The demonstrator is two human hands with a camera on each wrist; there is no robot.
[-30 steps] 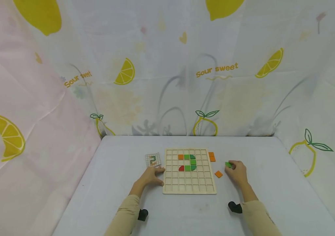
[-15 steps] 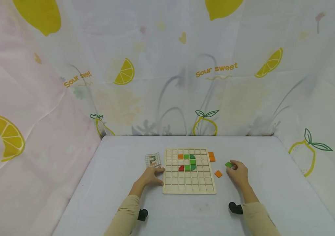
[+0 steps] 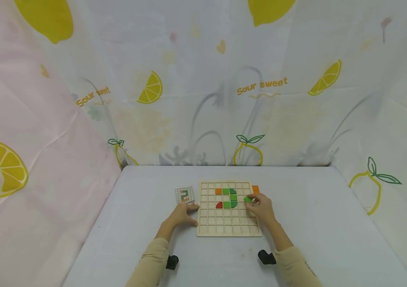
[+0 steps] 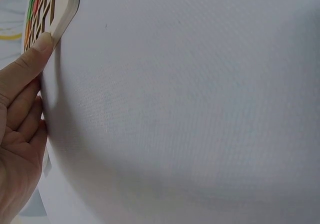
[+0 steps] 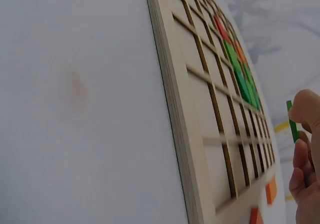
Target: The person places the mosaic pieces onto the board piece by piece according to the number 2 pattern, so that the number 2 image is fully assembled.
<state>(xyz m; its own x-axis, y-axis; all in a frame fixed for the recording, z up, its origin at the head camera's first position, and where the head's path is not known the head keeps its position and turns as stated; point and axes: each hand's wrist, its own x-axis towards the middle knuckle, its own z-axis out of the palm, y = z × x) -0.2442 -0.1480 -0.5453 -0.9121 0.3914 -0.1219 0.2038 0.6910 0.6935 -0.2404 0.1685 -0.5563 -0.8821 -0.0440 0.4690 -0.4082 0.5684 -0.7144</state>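
A wooden grid board point(image 3: 229, 229) lies on the white table. Within its cells sit an orange square point(image 3: 219, 191), several green squares point(image 3: 233, 197), dark green rounded pieces and a red rounded piece point(image 3: 219, 205). My left hand point(image 3: 181, 214) rests against the board's left edge, with the thumb point(image 4: 44, 42) touching the rim near a corner. Over the board's right side, my right hand point(image 3: 263, 209) pinches a green tile point(image 3: 248, 199) between thumb and fingers. In the right wrist view that tile point(image 5: 292, 123) appears edge-on, raised off the board.
A small card point(image 3: 184, 195) with a printed grid pattern lies left of the board. Orange tiles point(image 3: 256, 189) lie at its right edge, partly hidden by my right hand; the right wrist view shows two point(image 5: 271, 191). A patterned cloth point(image 3: 189, 131) hangs behind the table.
My right hand has carried the green tile leftward from beside the board to above its right side, and now covers the loose orange tile. My left hand has stayed at the board's edge.
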